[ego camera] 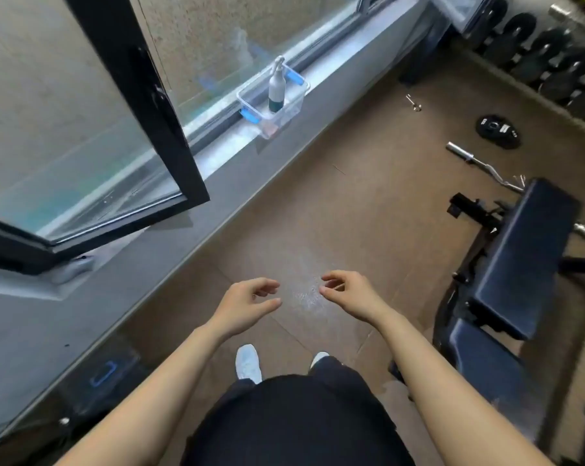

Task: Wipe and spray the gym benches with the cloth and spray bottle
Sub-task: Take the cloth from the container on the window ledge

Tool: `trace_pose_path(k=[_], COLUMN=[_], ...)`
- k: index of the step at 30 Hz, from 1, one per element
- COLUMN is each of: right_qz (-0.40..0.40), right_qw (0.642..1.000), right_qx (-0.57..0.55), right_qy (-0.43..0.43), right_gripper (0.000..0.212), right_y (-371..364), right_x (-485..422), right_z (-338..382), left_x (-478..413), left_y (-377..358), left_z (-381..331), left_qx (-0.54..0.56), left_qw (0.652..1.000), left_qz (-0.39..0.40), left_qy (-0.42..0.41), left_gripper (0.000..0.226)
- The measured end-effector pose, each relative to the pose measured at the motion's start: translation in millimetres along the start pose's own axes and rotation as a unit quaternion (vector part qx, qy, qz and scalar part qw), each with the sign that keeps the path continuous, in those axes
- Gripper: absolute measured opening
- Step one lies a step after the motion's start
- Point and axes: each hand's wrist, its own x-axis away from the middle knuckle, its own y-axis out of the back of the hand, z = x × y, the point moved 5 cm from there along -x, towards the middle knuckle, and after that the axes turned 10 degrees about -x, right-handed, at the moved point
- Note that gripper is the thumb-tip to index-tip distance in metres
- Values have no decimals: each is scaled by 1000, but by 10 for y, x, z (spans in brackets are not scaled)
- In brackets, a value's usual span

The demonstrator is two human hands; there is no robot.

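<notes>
Standing on the brown floor point(368, 183), a person looks down at a gym. A big window point(82, 129) swings open on the left, and a long grey sill point(217, 196) runs under it. On the right sits a dark blue bench point(519, 260) with black legs. Past it lie a black weight plate point(498, 128) and a silver bar point(466, 158).

On the sill, far ahead, rests a clear box point(296, 111) with blue clips. 1 spray bottle point(276, 87) stands up straight inside it, its nozzle on top. I cannot see a cloth anywhere — maybe it is in the box, but I cannot tell.

The 2 hands hang low in front, both empty. The left hand point(247, 306) has loose, curled fingers, and so does the right hand point(350, 295).

The bottle is up ahead and well apart from both hands — about as far from each. The sill is on the left side, so I think the left hand may reach it more easily. I think the person must step forward first, then grab the bottle around its tall body.
</notes>
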Motion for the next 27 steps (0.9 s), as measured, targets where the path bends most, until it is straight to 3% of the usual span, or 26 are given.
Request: trace_pose_path(k=[6,11,15,21,27], right_qz=[-15,-14,-6,6,28], right_qw=[1000,999,998,997,994], right_qx=[-18,-39,-58,-76,-106], right_qy=[-18,-17,2,23,16], right_gripper=[36,34,35,35,33], right_y=[108,462,873,1510,1966], right_x=[-236,-736,-1280,-2013,-2727], right_z=[18,12,121,349,630], left_x=[-512,-1197,-1773,-2473,-3206], left_y=[174,291,398,555,930], left_z=[-115,-350,-586,-1058,-1084], left_qx=[-12,-36,-44,-78,-50], left_qw=[999,998,998,996,996], left_qz=[33,60,35,47,10], left_qy=[8,-3,15,21,71], left_gripper=[47,36,43,34,29])
